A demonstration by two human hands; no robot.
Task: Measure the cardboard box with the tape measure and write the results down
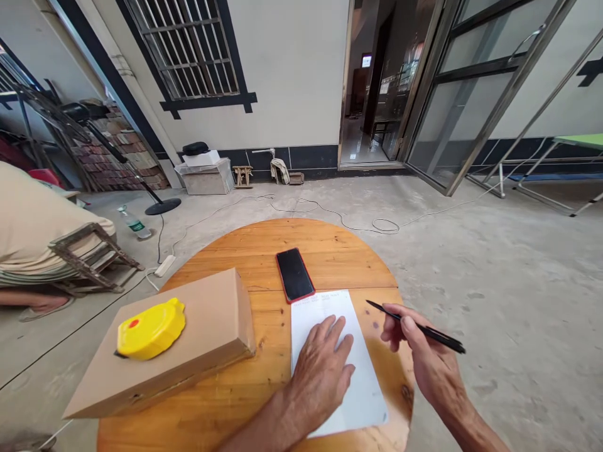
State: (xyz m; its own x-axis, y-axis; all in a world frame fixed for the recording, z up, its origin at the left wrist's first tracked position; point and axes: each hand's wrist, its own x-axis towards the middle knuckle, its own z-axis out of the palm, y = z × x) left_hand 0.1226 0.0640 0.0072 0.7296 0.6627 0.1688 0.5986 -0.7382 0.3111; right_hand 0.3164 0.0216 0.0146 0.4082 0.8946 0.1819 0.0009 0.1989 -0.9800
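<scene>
My left hand [323,367] lies with fingers spread on a white sheet of paper [365,389]. Faint writing runs along the paper's top edge. Just right of the sheet, my right hand [424,345] is closed around a black pen [440,337], above the table's right edge. The pen's tip points to the upper left and is apart from the paper. A black phone with a red case [295,275] touches or overlaps the paper's top left corner, its screen dark.
On the round wooden table [268,389], a cardboard box [202,307] carries a yellow tape measure [151,328]. A seated person [42,232] is at the left, near a plastic bottle [135,224] and a fan stand [162,206]. A cable [325,210] crosses the floor behind the table.
</scene>
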